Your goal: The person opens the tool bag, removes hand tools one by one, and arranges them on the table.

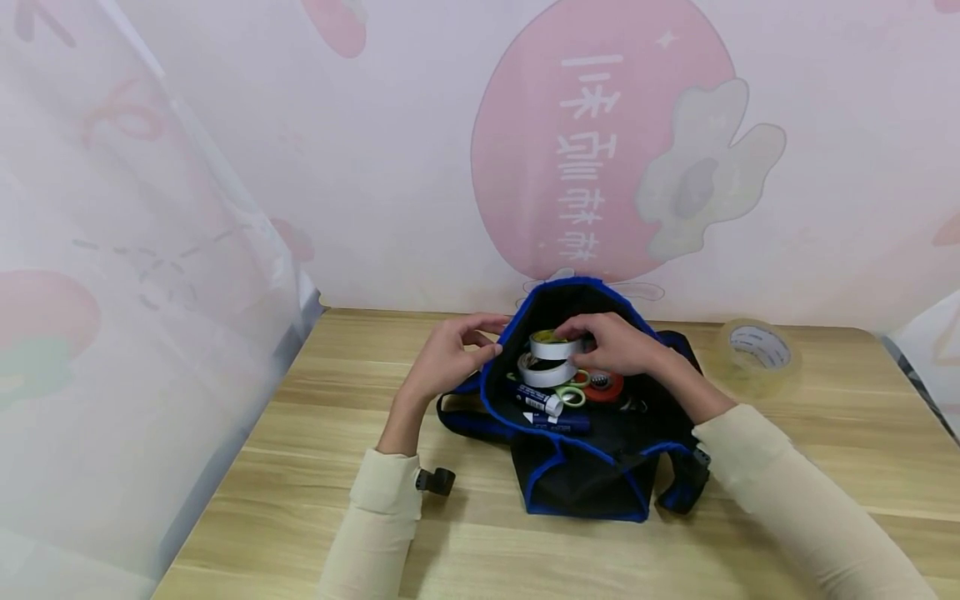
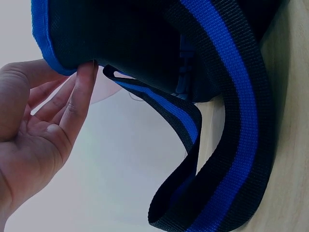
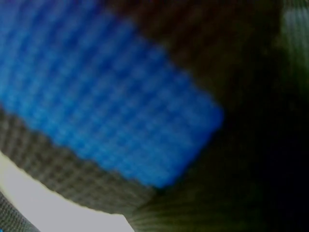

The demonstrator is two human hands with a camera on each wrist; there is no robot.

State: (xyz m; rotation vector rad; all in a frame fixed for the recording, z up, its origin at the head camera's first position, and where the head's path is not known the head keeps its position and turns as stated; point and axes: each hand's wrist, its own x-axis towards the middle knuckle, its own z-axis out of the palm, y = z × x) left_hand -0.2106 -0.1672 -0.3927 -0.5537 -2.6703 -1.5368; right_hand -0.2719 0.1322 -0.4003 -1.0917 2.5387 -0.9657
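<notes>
Slackening the pinch of your left hand (image 1: 453,354) on the blue-edged black fabric bag (image 1: 588,492) could sag it onto the upper white tape roll (image 1: 553,351) by your right hand (image 1: 617,342), whose hold is unclear.

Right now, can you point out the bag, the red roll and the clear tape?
Bag (image 1: 588,493), head view, blue-edged black panel.
Red roll (image 1: 611,392), head view, red side.
Clear tape (image 1: 759,347), head view, printed inner core.

One bag (image 1: 588,493), two hands (image 1: 444,358), four tape rolls (image 1: 546,377), two tubes (image 1: 538,398), seemingly one pair of scissors (image 1: 573,386)
</notes>
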